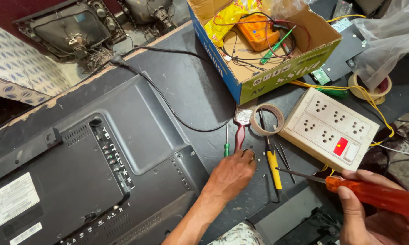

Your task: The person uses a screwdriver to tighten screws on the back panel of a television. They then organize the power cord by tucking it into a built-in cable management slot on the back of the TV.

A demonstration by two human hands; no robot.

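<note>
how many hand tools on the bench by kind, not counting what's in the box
screwdrivers: 3 (orange-handled in the right hand, yellow-handled, small green-handled)
paintbrush: 1, just above the left hand
tape roll: 1
total: 5

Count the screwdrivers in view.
3: an orange-handled screwdriver in the right hand, a yellow-handled one and a small green-handled one beside the left hand. The cardboard box may hide more.
</note>
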